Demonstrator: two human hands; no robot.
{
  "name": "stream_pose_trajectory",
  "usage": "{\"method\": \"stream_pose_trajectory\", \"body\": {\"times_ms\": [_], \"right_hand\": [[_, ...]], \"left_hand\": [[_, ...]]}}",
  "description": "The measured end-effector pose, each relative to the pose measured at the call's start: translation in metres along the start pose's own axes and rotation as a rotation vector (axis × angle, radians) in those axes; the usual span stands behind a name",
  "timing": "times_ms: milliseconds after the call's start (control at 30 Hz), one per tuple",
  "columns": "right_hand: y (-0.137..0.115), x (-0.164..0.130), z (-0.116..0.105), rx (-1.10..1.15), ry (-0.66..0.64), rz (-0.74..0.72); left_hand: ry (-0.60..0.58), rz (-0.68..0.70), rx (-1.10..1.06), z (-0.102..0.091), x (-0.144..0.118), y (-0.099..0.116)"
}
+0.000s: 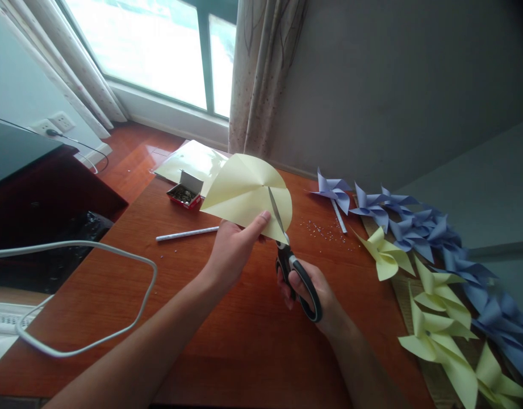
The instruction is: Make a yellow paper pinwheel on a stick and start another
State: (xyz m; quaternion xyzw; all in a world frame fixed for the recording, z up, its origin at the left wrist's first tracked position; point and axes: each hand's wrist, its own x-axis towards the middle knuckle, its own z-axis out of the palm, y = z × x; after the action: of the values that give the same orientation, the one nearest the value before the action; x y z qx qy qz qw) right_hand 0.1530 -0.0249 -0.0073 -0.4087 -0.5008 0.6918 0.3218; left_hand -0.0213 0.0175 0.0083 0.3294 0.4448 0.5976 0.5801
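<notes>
2 hands at work over the table (pixel 227 341): the left hand (pixel 233 250) pinches a yellow paper (pixel 244 193) by its lower edge, thumb on top, holding it up above the wood. Right hand (pixel 312 292) is closed through the scissors (pixel 293 261) handles, blades slicing up into the sheet from below. Behind lie a stick (pixel 187 233) and a red box (pixel 184 193); pinwheels (pixel 427 284) line the right side.
</notes>
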Motion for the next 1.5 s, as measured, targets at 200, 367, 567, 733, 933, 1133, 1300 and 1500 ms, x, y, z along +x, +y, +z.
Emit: {"method": "stream_pose_trajectory", "body": {"times_ms": [200, 367, 567, 733, 933, 1133, 1300, 1500], "right_hand": [[0.0002, 0.0001, -0.0002, -0.002, 0.005, 0.005], [0.0011, -0.0006, -0.0013, 0.003, 0.011, 0.015], [0.0015, -0.0001, -0.0026, 0.005, 0.025, 0.027], [0.0037, 0.0014, -0.0023, 0.021, 0.028, 0.035], [0.0038, 0.0001, -0.0022, 0.020, 0.039, 0.052], [0.0013, -0.0004, -0.0034, 0.020, 0.042, 0.061], [0.0001, -0.0003, -0.0028, 0.008, 0.051, 0.067], [-0.0011, -0.0003, -0.0020, 0.000, 0.057, 0.073]], "left_hand": [[0.010, 0.004, 0.006, 0.0005, 0.0003, 0.0002], [0.012, 0.003, 0.008, -0.0001, 0.0005, 0.0002], [0.010, 0.008, 0.014, -0.0010, 0.0014, 0.0002], [0.005, 0.012, 0.024, -0.0016, 0.0019, 0.0000], [0.014, 0.011, 0.029, -0.0011, 0.0018, -0.0001], [0.010, 0.003, 0.022, -0.0005, 0.0014, 0.0004], [0.017, -0.001, 0.026, -0.0012, 0.0020, 0.0001], [0.021, 0.000, 0.012, -0.0010, 0.0021, 0.0005]]}}
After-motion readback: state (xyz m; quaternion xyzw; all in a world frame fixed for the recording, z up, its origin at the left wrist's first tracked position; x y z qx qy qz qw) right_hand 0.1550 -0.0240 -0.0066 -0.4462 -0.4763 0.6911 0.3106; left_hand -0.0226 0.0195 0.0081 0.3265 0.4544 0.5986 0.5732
